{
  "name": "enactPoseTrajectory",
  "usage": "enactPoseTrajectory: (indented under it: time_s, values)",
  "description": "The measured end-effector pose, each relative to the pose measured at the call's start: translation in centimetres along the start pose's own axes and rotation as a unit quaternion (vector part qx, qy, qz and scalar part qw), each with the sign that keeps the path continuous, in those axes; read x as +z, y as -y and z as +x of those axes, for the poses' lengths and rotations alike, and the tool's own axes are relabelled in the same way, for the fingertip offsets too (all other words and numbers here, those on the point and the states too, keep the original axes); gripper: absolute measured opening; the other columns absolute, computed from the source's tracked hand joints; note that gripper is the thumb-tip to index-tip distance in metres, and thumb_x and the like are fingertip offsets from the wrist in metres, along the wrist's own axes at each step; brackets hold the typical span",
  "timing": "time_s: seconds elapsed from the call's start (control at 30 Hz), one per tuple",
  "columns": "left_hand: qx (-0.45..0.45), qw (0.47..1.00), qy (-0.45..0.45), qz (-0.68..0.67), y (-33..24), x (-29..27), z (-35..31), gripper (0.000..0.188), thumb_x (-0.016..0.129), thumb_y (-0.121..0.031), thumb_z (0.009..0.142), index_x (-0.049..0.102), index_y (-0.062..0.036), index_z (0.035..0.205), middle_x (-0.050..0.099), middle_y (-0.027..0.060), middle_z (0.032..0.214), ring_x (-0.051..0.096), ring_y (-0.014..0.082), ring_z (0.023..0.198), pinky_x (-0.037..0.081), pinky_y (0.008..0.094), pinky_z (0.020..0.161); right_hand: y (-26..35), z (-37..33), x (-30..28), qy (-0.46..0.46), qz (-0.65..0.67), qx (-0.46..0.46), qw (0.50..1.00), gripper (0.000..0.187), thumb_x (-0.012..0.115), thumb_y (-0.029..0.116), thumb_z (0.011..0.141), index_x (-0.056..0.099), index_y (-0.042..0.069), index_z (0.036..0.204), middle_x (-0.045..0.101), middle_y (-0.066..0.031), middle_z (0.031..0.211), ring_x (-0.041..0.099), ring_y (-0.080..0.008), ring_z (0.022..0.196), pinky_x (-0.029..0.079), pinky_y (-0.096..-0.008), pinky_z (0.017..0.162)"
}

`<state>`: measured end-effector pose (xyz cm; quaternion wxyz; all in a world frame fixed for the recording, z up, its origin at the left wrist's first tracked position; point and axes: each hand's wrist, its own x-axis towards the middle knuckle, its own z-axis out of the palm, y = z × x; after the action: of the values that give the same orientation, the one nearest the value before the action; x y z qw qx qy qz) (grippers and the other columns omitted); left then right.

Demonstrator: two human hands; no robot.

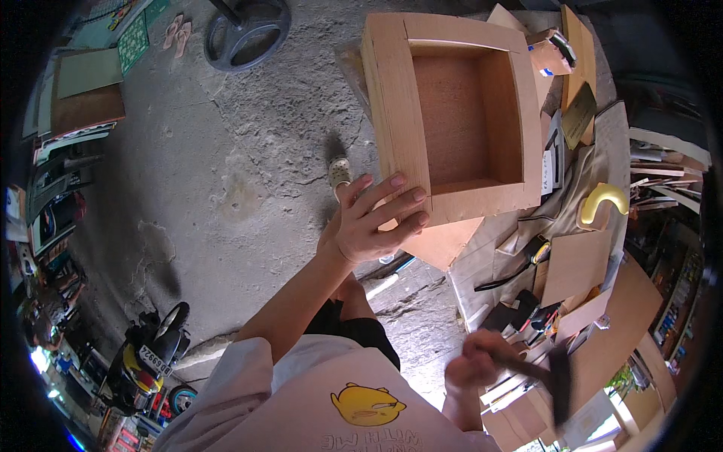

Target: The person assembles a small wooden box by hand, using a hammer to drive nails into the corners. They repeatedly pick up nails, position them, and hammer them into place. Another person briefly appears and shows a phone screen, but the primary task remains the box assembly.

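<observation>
Here, wooden box (461, 120), left fingers (395, 207) atop corner

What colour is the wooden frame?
The wooden frame is light brown, best seen in the head view.

With the left arm (297, 305) extended forward, the left grip (364, 228) lies splayed, the right grip (472, 363) curled shut.

A wooden box frame (404, 143) lies at one o'clock; the left hand (365, 228) contacts its seven-o'clock corner. At five o'clock, the right hand (473, 363) grips a blurred hammer (559, 384). Motorcycle (141, 354): eight o'clock.
</observation>
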<state>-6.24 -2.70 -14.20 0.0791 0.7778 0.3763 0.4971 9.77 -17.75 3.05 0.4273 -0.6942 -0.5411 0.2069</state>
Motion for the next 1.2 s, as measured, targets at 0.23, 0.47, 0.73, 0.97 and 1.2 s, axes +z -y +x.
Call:
enactPoseTrajectory:
  time_s: [0.23, 0.47, 0.73, 0.97, 1.2]
  values:
    - [-0.007, 1.0, -0.005, -0.005, 0.1, 0.1, -0.1, 0.031, 0.081, -0.035, 0.084, 0.07, -0.0364, 0.113, 0.068, -0.006, 0.134, 0.052, 0.0237, 0.138, 0.027, 0.0479, 0.121, -0.7, -0.8, -0.9, -0.005, -0.043, -0.065, 0.997, 0.017, 0.054, 0.018, 0.105, 0.055, 0.002, 0.099, 0.053, -0.008, 0.063, 0.047, -0.0241, 0.045, 0.038, -0.0324, 0.045]
    - [-0.006, 1.0, 0.003, -0.009, -0.3, -0.2, -0.3, 0.031, 0.081, -0.032, 0.085, 0.071, -0.0343, 0.114, 0.068, -0.0048, 0.134, 0.053, 0.0254, 0.137, 0.028, 0.0484, 0.12, 0.6, 0.1, -0.8, 0.032, -0.146, 0.054, 0.987, 0.04, 0.05, 0.032, 0.107, 0.05, 0.002, 0.082, 0.045, -0.0098, 0.059, 0.046, -0.0237, 0.046, 0.032, -0.0348, 0.045]
    - [0.013, 1.0, -0.016, -0.016, 0.3, 0.2, -0.2, 0.028, 0.078, -0.032, 0.088, 0.071, -0.0318, 0.116, 0.07, -0.0007, 0.13, 0.056, 0.0274, 0.133, 0.03, 0.0502, 0.118, -0.1, -0.1, -1.8, 0.068, -0.225, -0.013, 0.972, 0.028, 0.05, 0.021, 0.106, 0.053, -0.002, 0.09, 0.06, -0.015, 0.067, 0.062, -0.0244, 0.056, 0.038, -0.0367, 0.046]
    - [0.032, 0.999, 0.0, -0.007, 0.4, -0.1, 0.3, 0.028, 0.074, -0.039, 0.092, 0.07, -0.0303, 0.118, 0.07, 0.0019, 0.13, 0.055, 0.0289, 0.134, 0.03, 0.0505, 0.118, -2.3, 0.2, -1.8, 0.111, -0.182, 0.153, 0.965, 0.012, 0.063, 0.012, 0.1, 0.06, 0.001, 0.096, 0.062, -0.0153, 0.067, 0.067, -0.0323, 0.055, 0.049, -0.0389, 0.049]
    - [0.08, 0.98, 0.182, -0.008, 1.7, -4.4, 3.7, 0.046, 0.07, -0.059, 0.09, 0.066, -0.0303, 0.126, 0.064, 0.0001, 0.138, 0.052, 0.0244, 0.135, 0.031, 0.0489, 0.117, -15.0, -4.9, -3.8, -0.071, -0.295, 0.174, 0.937, 0.013, 0.061, 0.014, 0.103, 0.058, 0.001, 0.102, 0.061, -0.0155, 0.068, 0.063, -0.0373, 0.055, 0.046, -0.0401, 0.049]
